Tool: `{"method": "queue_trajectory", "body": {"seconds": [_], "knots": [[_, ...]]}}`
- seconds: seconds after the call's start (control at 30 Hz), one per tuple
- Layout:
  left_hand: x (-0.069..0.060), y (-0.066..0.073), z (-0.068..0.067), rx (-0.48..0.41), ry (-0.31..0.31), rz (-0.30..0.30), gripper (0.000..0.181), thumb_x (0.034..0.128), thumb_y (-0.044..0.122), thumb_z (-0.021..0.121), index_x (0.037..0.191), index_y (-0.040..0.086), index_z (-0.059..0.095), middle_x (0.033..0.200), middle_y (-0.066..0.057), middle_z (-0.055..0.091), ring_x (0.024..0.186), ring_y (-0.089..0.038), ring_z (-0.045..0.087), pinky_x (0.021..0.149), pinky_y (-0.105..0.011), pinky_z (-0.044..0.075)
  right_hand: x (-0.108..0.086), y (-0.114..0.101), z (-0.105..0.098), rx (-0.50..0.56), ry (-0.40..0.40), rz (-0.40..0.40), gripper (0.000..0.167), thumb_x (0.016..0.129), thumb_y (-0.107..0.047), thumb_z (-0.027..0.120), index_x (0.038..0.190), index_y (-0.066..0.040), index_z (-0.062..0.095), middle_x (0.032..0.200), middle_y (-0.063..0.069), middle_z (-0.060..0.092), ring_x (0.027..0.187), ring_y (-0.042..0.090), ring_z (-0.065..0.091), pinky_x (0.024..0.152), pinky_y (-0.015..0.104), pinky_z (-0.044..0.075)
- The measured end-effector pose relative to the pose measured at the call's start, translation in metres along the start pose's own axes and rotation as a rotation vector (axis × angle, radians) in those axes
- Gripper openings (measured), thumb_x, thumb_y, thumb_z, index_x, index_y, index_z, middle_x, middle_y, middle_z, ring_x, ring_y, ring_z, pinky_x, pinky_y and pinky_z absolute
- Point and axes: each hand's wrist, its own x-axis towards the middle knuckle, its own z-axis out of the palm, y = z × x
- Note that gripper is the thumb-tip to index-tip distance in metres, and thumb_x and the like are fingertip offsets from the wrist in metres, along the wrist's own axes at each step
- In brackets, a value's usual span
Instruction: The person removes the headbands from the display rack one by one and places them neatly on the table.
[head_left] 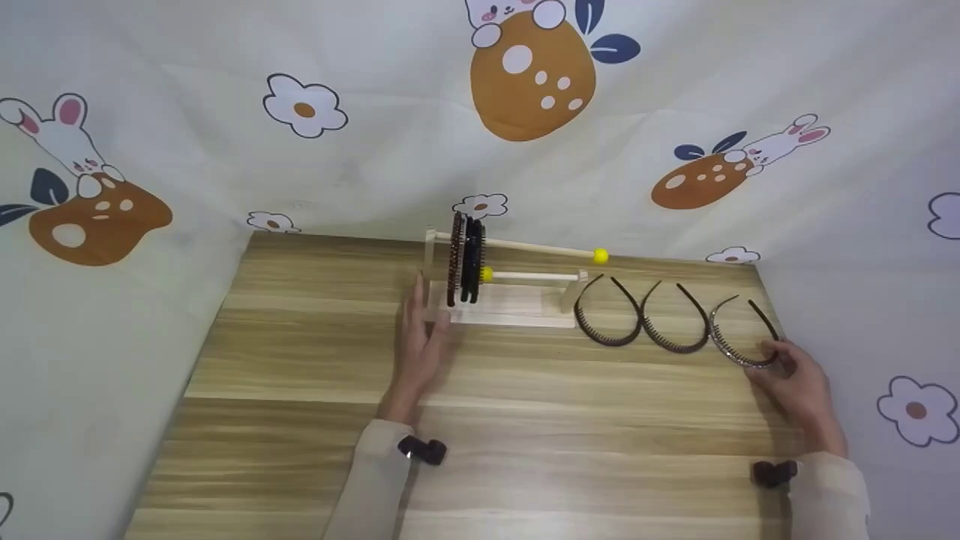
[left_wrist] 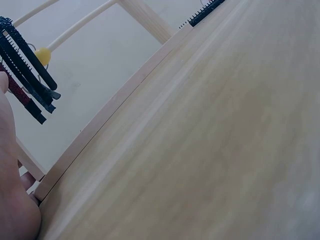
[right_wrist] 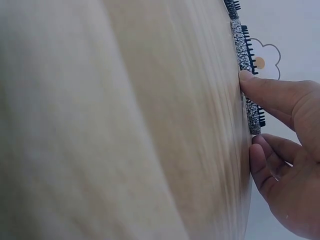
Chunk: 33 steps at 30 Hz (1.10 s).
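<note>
A pale wooden rack with two dowels stands near the back of the table. Several toothed headbands, dark and reddish, hang on its rods at the left. At the rack's left end is my left hand, thumb in front and fingers along the outer side, gripping that end. Three more headbands lie in a row to the right: one dark headband, another dark headband, and a glittery silver headband. My right hand pinches the glittery one at its right side; the wrist view shows thumb and fingers against its band.
Yellow balls cap the upper dowel and the lower dowel at opposite ends. The wood-grain table meets a curtain-like backdrop with printed rabbits and flowers behind it and at both sides.
</note>
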Motion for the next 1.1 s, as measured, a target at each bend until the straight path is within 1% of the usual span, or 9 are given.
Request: {"method": "queue_trajectory", "body": {"seconds": [0.07,0.13,0.27,0.43,0.67,0.73,0.8,0.93,1.1], "knots": [[0.001,-0.001,0.0,0.002,0.005,0.015,0.079,0.1137,0.049,0.049,0.18,0.024,0.014,0.185,-0.02,0.012,0.167,-0.052,0.014,0.125,-0.086,0.013,0.001,-0.003,0.001,0.005,0.0,-0.015,0.063,0.093,0.0,0.088,0.146,0.014,0.058,0.144,0.04,0.061,0.147,0.06,0.047,0.125,0.016,0.032],[0.001,0.0,-0.001,0.0,0.01,0.019,0.079,0.1137,0.049,0.049,0.18,0.023,0.015,0.185,-0.02,0.012,0.167,-0.051,0.015,0.125,-0.086,0.013,0.001,-0.006,0.001,-0.008,0.005,-0.034,0.066,0.091,0.001,0.089,0.146,0.015,0.057,0.144,0.043,0.059,0.145,0.061,0.047,0.131,0.036,0.035],[0.002,0.0,-0.001,0.006,0.007,0.014,0.078,0.1142,0.052,0.049,0.18,0.027,0.014,0.186,-0.018,0.01,0.167,-0.05,0.013,0.124,-0.087,0.013,0.0,-0.012,0.0,-0.057,0.02,-0.063,0.072,0.086,0.002,0.091,0.146,0.018,0.054,0.144,0.048,0.053,0.138,0.065,0.047,0.122,0.073,0.035],[0.001,-0.003,0.0,0.011,0.003,0.01,0.078,0.1145,0.052,0.051,0.18,0.033,0.013,0.186,-0.016,0.007,0.168,-0.049,0.012,0.124,-0.088,0.014,-0.003,-0.02,0.0,-0.139,0.031,-0.051,0.076,0.087,-0.003,0.091,0.148,0.018,0.052,0.145,0.051,0.048,0.134,0.069,0.045,0.115,0.082,0.034],[0.001,-0.001,0.0,0.013,0.005,0.004,0.079,0.1138,0.055,0.052,0.179,0.041,0.009,0.187,-0.015,0.006,0.169,-0.048,0.01,0.124,-0.088,0.013,-0.006,-0.039,0.0,-0.151,0.128,-0.069,0.061,0.095,-0.007,0.083,0.147,0.014,0.057,0.147,0.047,0.052,0.136,0.065,0.048,0.115,0.078,0.038],[0.001,-0.001,0.0,0.01,0.004,0.0,0.079,0.1138,0.056,0.051,0.179,0.04,0.009,0.187,-0.015,0.005,0.169,-0.048,0.01,0.123,-0.088,0.013,-0.008,-0.047,0.002,-0.133,0.174,-0.098,0.056,0.096,-0.003,0.081,0.145,0.012,0.06,0.142,0.043,0.057,0.129,0.06,0.055,0.108,0.067,0.047],[0.0,-0.001,0.0,0.006,0.003,-0.005,0.08,0.1136,0.057,0.051,0.179,0.04,0.009,0.187,-0.015,0.005,0.169,-0.048,0.01,0.124,-0.087,0.013,-0.009,-0.057,0.005,-0.119,0.217,-0.13,0.052,0.096,0.0,0.082,0.144,0.01,0.064,0.135,0.039,0.062,0.119,0.052,0.06,0.097,0.046,0.05],[0.0,-0.001,0.0,-0.003,0.002,-0.004,0.081,0.1127,0.057,0.053,0.179,0.041,0.009,0.186,-0.016,0.008,0.169,-0.048,0.011,0.126,-0.085,0.012,-0.013,-0.078,0.013,-0.092,0.257,-0.16,0.05,0.097,0.0,0.083,0.144,0.004,0.067,0.136,0.034,0.065,0.113,0.047,0.066,0.08,0.014,0.039],[0.001,-0.002,-0.001,0.001,0.004,0.001,0.082,0.1122,0.052,0.055,0.18,0.037,0.011,0.186,-0.016,0.012,0.168,-0.049,0.013,0.126,-0.084,0.013,-0.017,-0.104,0.022,-0.037,0.293,-0.152,0.045,0.099,-0.003,0.081,0.142,0.002,0.07,0.139,0.029,0.068,0.119,0.044,0.068,0.083,0.01,0.04]]}}
